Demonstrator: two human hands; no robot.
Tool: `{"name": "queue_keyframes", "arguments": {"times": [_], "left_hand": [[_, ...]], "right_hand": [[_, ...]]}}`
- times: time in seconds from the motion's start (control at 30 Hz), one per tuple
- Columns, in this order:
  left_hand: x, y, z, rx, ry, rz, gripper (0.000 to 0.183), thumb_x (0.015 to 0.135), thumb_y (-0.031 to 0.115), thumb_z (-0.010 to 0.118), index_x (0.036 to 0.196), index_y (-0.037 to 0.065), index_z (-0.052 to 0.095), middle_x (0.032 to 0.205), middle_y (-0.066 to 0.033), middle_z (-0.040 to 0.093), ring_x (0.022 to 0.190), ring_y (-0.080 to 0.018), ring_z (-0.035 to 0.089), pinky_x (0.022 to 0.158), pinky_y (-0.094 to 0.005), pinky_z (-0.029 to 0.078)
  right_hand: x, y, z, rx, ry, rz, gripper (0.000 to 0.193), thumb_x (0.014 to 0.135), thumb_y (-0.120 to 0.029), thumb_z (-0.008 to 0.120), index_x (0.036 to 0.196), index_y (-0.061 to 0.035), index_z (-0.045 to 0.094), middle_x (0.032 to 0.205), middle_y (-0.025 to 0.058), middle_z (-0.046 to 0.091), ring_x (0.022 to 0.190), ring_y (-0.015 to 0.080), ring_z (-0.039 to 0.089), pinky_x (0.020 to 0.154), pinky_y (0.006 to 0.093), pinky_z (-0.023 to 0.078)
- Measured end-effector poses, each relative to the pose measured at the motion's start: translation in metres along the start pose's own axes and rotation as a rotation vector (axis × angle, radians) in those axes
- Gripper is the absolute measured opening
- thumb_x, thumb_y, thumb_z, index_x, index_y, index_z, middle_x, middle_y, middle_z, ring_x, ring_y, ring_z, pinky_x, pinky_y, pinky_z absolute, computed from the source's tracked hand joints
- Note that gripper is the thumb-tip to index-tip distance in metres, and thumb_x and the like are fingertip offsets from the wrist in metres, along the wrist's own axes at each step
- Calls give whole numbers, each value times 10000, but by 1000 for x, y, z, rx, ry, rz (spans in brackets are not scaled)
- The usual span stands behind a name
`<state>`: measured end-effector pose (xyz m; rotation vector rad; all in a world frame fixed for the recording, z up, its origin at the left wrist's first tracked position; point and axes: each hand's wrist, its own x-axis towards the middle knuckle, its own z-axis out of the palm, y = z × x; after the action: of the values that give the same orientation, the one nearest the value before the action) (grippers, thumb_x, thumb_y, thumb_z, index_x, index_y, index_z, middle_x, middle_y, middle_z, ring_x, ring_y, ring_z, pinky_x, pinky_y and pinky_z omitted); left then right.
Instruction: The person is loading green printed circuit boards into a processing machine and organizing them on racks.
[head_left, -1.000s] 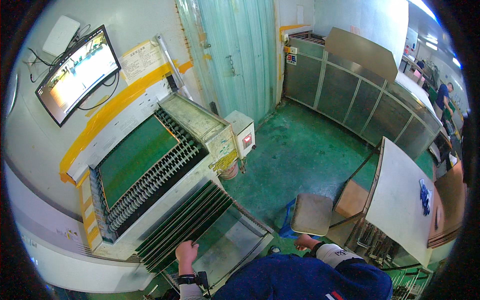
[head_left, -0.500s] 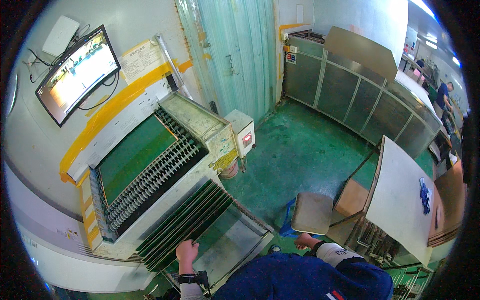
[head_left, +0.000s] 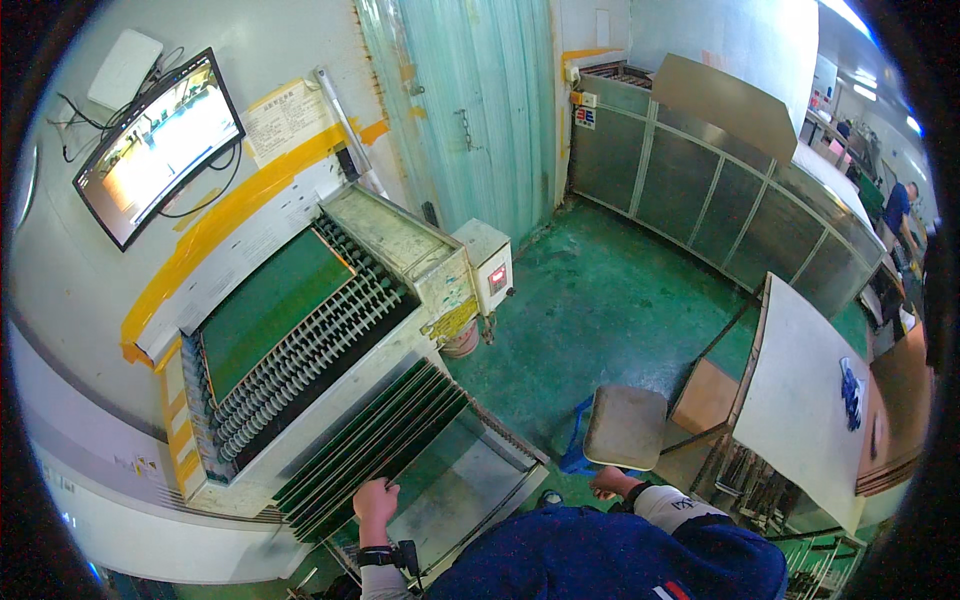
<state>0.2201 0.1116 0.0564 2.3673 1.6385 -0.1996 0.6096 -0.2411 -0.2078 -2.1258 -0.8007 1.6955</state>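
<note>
My left hand [head_left: 375, 499] is closed at the near edge of several upright green panels [head_left: 372, 440], which stand side by side in a rack. Whether its fingers grip a panel edge is hidden. My right hand [head_left: 607, 482] is curled loosely just in front of the stool [head_left: 624, 428], with nothing visible in it. Beyond the rack, a flat green panel [head_left: 272, 315] with copper-coloured edges lies on the rollers [head_left: 310, 355] of a conveyor machine.
A lit monitor [head_left: 160, 145] hangs on the left wall. Beside the conveyor is a control box [head_left: 484, 265] with a red switch. At right stands a pale-topped table [head_left: 800, 400] with blue-and-white gloves [head_left: 851, 395]. Another person [head_left: 899, 210] works far right.
The flat green panel has slid away from me along the rollers, baring more of them. My hands hold their places. The far person has shifted slightly.
</note>
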Motion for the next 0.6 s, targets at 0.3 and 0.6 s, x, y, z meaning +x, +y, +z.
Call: {"name": "queue_keyframes", "arguments": {"times": [0.3, 0.6], "left_hand": [[0, -3, 3, 1, 11, 8, 288, 781, 369, 625, 909, 114, 667, 871, -118, 663, 828, -306, 630, 692, -413, 488], [1, -4, 4, -4, 42, 45, 268, 779, 369, 628, 868, 118, 661, 844, -112, 662, 800, -298, 631, 672, -412, 487]], "right_hand": [[-16, -20, 3, 214, 45, 167, 253, 818, -239, 558, 648, -63, 619, 591, 37, 621, 471, 151, 575, 416, 308, 473], [12, 11, 6, 236, -10, 190, 259, 802, -246, 580, 626, -57, 600, 591, 36, 615, 475, 149, 570, 442, 306, 488]]}}
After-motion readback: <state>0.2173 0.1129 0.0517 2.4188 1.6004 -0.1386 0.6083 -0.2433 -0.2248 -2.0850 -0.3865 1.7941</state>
